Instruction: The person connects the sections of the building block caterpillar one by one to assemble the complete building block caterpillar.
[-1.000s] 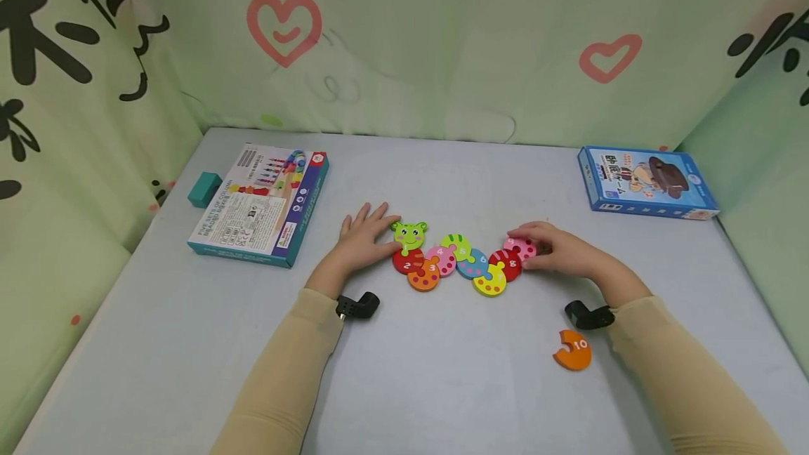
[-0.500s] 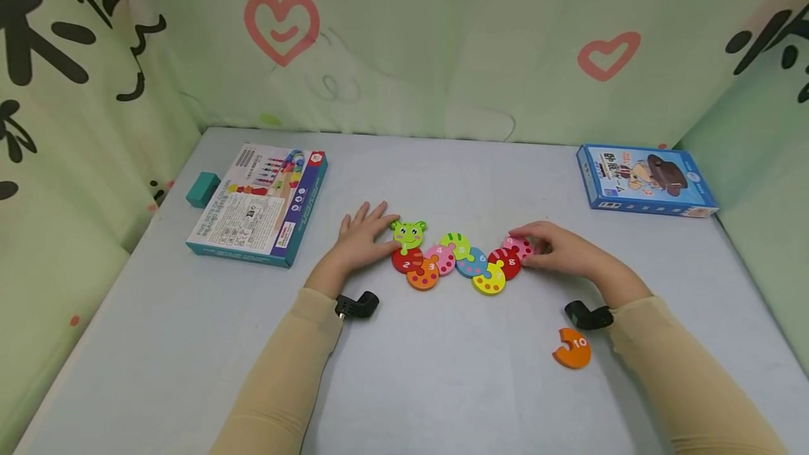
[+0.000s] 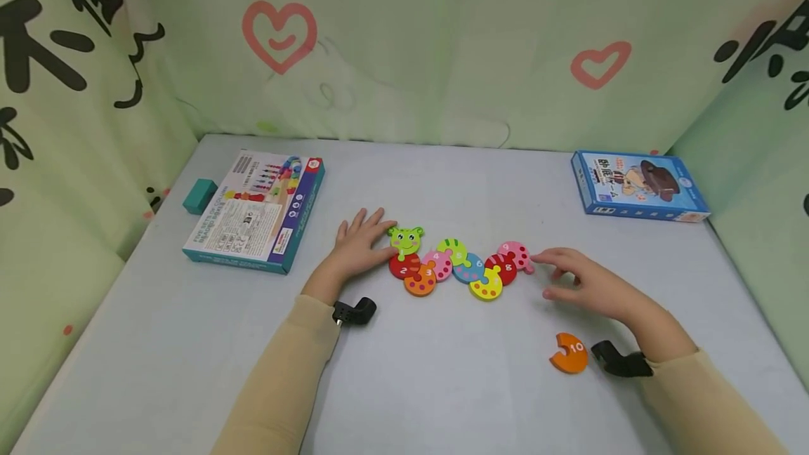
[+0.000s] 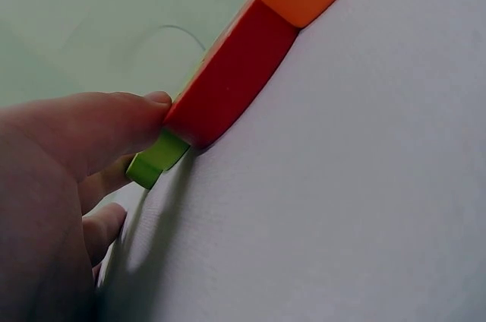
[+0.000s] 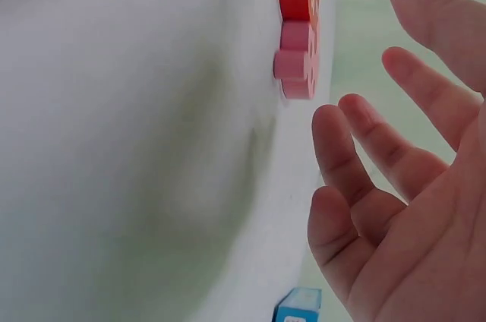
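A caterpillar puzzle of interlocked, numbered round pieces lies in a wavy row mid-table. My left hand [image 3: 355, 253] is at its left end, fingers spread, with thumb and index finger against the green smiling head piece [image 3: 406, 240]. In the left wrist view the thumb touches beside the red piece [image 4: 235, 71] and the green edge. At the other end sits the pink piece [image 3: 515, 255], joined to the red piece 8. My right hand [image 3: 588, 283] hovers just right of it, holding nothing, fingers parted. An orange piece marked 10 [image 3: 570, 354] lies loose nearer the front, beside the right wrist's camera.
At the left lies a flat game box [image 3: 255, 209], with a small teal block [image 3: 199, 196] against its far-left side. A blue box [image 3: 640, 185] is at the back right. Green curtains [image 3: 442, 48] enclose the white-covered table.
My right hand has let go of the pink piece and drawn back to the right, its fingers opening. The left hand stays at the green head. The camera view has tilted slightly.
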Demonstrator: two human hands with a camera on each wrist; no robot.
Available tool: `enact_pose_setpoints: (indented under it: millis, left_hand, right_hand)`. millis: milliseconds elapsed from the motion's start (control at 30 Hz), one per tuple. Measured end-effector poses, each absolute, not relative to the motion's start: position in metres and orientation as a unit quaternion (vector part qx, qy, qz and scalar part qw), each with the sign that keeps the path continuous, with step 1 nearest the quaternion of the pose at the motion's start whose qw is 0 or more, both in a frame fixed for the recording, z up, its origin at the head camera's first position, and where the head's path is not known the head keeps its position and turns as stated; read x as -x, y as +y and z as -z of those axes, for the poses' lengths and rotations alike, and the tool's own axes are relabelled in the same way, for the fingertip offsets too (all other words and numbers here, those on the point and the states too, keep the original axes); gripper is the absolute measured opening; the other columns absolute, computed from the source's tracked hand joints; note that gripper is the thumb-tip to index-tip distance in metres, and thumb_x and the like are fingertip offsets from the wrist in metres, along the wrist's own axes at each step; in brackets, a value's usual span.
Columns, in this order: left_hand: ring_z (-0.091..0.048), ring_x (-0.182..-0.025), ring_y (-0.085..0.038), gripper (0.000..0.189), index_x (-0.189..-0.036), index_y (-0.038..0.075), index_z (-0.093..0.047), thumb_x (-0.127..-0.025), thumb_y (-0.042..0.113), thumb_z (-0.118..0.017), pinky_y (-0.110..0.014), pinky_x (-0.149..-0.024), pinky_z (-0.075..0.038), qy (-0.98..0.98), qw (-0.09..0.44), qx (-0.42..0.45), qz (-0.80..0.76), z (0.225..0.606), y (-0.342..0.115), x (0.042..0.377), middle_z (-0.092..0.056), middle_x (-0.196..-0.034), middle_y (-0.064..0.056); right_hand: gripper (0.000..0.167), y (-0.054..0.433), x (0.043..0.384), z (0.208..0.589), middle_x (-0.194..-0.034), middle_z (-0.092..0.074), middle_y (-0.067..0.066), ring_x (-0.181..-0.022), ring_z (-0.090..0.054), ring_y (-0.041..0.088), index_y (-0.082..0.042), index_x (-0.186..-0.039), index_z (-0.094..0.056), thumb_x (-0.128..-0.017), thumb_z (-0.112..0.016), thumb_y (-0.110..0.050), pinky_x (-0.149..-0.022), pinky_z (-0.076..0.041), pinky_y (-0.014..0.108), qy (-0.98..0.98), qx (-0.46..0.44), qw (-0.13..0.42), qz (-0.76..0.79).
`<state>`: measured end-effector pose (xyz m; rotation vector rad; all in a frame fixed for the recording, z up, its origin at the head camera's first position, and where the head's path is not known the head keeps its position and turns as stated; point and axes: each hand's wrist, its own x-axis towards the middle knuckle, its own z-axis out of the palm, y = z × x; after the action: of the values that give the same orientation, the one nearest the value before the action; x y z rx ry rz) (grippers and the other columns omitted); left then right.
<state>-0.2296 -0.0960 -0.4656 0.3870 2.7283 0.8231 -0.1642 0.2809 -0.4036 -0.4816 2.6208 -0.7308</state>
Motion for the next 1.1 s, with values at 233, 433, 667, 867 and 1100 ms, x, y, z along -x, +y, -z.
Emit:
enact_pose_setpoints:
  millis: [233,433,667,867,1100]
  left_hand:
    - [0.002,-0.142,-0.027,0.058,-0.138,0.025,-0.040,-0.085,0.046,-0.053,-0.054,-0.110,0.007,0.941,0.134,-0.137,-0.280,0.463,-0.095,0.231,-0.015,-0.153,0.000]
    - [0.002,-0.142,-0.028,0.059,-0.138,0.025,-0.040,-0.085,0.046,-0.054,-0.054,-0.110,0.006,0.941,0.134,-0.137,-0.278,0.462,-0.095,0.231,-0.015,-0.153,0.000]
    - [0.002,-0.142,-0.028,0.059,-0.138,0.025,-0.039,-0.085,0.044,-0.055,-0.055,-0.109,0.007,0.940,0.137,-0.128,-0.284,0.464,-0.095,0.228,-0.015,-0.153,-0.001]
    - [0.002,-0.142,-0.028,0.058,-0.138,0.026,-0.040,-0.084,0.044,-0.055,-0.055,-0.110,0.007,0.941,0.133,-0.127,-0.285,0.466,-0.095,0.228,-0.016,-0.153,0.000]
    - [0.001,-0.142,-0.027,0.059,-0.138,0.026,-0.040,-0.084,0.045,-0.055,-0.055,-0.110,0.006,0.940,0.132,-0.128,-0.286,0.466,-0.095,0.228,-0.016,-0.153,0.000]
  right_hand:
    - [0.059,0.292,0.114,0.412,-0.125,-0.047,0.016,-0.101,-0.048,0.022,-0.011,-0.127,-0.050,-0.077,-0.070,-0.034,-0.075,-0.050,0.024,0.926,0.152,0.217,0.270]
    - [0.062,0.295,0.089,0.422,-0.128,-0.049,0.014,-0.113,-0.044,0.033,-0.011,-0.128,-0.050,-0.075,-0.070,-0.038,-0.089,-0.044,0.053,0.923,0.153,0.225,0.271]
    - [0.081,0.295,0.082,0.427,-0.126,-0.053,0.011,-0.114,-0.042,0.034,-0.009,-0.137,-0.035,-0.071,-0.074,-0.035,-0.090,-0.041,0.056,0.935,0.172,0.200,0.236]
    - [0.084,0.294,0.082,0.432,-0.124,-0.048,0.017,-0.112,-0.040,0.036,-0.006,-0.135,-0.038,-0.067,-0.076,-0.037,-0.088,-0.039,0.060,0.949,0.149,0.168,0.223]
    - [0.072,0.294,0.087,0.429,-0.126,-0.048,0.019,-0.112,-0.042,0.036,-0.004,-0.130,-0.043,-0.070,-0.076,-0.025,-0.089,-0.040,0.059,0.948,0.152,0.167,0.222]
